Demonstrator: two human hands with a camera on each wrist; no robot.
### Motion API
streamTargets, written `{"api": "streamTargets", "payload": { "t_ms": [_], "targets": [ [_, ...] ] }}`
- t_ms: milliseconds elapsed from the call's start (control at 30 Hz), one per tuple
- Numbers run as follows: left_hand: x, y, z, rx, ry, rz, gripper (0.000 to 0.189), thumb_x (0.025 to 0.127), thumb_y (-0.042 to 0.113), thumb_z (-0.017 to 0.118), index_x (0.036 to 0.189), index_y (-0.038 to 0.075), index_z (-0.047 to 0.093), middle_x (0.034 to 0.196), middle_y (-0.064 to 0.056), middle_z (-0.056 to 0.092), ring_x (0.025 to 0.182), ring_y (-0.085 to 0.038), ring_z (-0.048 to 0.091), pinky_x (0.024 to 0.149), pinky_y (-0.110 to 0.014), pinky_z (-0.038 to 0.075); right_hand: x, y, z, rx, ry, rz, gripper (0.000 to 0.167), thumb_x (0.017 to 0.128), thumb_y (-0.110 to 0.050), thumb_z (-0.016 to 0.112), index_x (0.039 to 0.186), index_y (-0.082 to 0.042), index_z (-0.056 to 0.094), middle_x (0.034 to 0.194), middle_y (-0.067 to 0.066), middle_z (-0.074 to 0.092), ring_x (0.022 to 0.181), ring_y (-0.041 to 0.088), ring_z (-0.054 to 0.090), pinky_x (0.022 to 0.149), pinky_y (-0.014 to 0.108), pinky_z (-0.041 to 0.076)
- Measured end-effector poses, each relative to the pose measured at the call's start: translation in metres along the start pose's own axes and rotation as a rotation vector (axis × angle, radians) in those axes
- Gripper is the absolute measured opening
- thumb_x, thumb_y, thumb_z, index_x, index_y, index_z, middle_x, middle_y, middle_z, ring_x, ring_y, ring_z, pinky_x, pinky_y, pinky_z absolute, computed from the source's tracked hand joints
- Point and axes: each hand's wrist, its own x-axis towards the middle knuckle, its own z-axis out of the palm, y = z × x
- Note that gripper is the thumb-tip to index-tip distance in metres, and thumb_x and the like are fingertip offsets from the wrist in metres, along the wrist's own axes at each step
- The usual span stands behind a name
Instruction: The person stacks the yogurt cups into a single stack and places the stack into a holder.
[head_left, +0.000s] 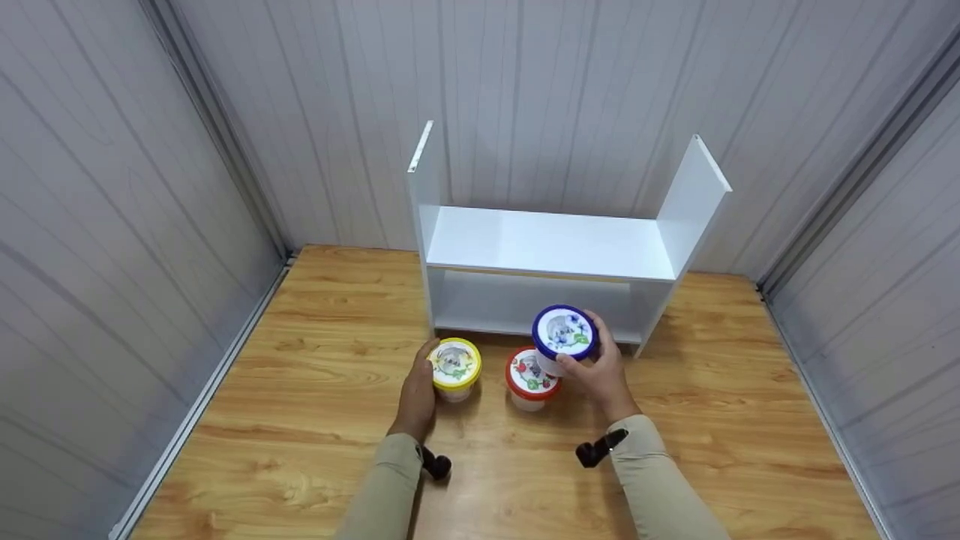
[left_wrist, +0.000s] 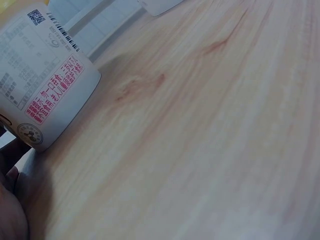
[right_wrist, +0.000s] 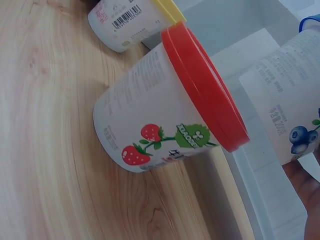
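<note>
My right hand [head_left: 604, 371] grips a white tub with a blue lid [head_left: 565, 331], thumb on the near side and fingers round its right. Blueberries are printed on its wall in the right wrist view. It is raised, partly overlapping the red-lidded tub [head_left: 532, 373], which stands on the wooden surface and carries a strawberry print. Left of that stands a yellow-lidded tub [head_left: 454, 364]. My left hand [head_left: 417, 394] lies along its left side, fingers touching the wall. In the left wrist view, only part of this hand [left_wrist: 11, 212] shows beside the printed tub wall [left_wrist: 47, 75].
Behind the tubs stands a white shelf unit [head_left: 551, 240] with two upright sides and two levels. Pale panelled walls [head_left: 540, 97] enclose the wooden surface [head_left: 300, 420] at the back and on both sides.
</note>
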Motion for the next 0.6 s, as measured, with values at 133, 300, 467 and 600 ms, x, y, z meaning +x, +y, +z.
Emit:
{"api": "streamTargets", "payload": {
  "t_ms": [133,300,467,600],
  "targets": [
    [-0.003,0.005,-0.001,-0.006,-0.006,0.024,0.050,0.112,0.038,0.024,0.157,0.019,0.037,0.160,-0.006,0.037,0.150,-0.025,0.027,0.123,-0.051,0.020,-0.001,-0.001,0.003,-0.007,-0.005,0.005,0.093,0.082,-0.019,0.084,0.158,-0.011,0.031,0.155,0.016,0.038,0.142,0.034,0.039,0.117,0.050,0.034],
    [-0.003,0.004,0.000,-0.033,-0.002,0.019,0.048,0.113,0.036,0.026,0.156,0.021,0.038,0.160,-0.006,0.038,0.150,-0.025,0.028,0.122,-0.051,0.020,-0.001,-0.003,0.006,-0.018,-0.004,0.007,0.093,0.082,-0.021,0.085,0.157,-0.012,0.032,0.155,0.015,0.039,0.143,0.033,0.038,0.117,0.050,0.034],
    [-0.001,-0.002,0.001,-0.025,0.016,0.021,0.053,0.111,0.045,0.026,0.156,0.020,0.040,0.158,-0.002,0.040,0.149,-0.023,0.029,0.122,-0.051,0.021,0.000,-0.002,0.010,-0.014,-0.007,-0.015,0.092,0.082,-0.018,0.085,0.157,-0.010,0.032,0.154,0.016,0.040,0.142,0.034,0.040,0.117,0.050,0.035],
    [-0.002,-0.002,0.001,-0.066,0.007,-0.016,0.057,0.110,0.050,0.025,0.157,0.020,0.037,0.159,-0.001,0.038,0.150,-0.023,0.026,0.123,-0.051,0.018,0.001,-0.001,0.013,0.011,-0.017,-0.026,0.092,0.081,-0.014,0.085,0.156,-0.007,0.033,0.154,0.019,0.040,0.142,0.034,0.039,0.117,0.050,0.033]
  ]
}}
